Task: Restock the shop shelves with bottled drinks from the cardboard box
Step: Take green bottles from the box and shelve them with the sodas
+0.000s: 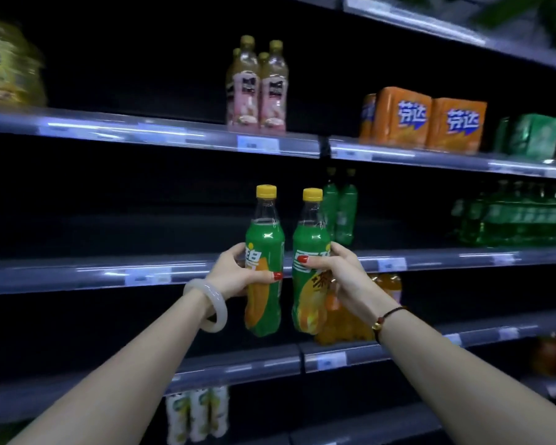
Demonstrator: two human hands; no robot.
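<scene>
Gripping one bottle apiece, the left hand (235, 274) and right hand (341, 274) hold two green, yellow-capped drinks upright and side by side, the left bottle (265, 239) and right bottle (310, 242), before the middle shelf (109, 274) edge. Two dark green bottles (339, 213) stand on it behind. Above stand four pink bottles (257, 91) and two orange packs (430, 120). Orange bottles (389, 284) hide behind the right wrist; three pale bottles (196, 415) are cut off below; the far-right green stock (511, 216) blurs beyond counting.
</scene>
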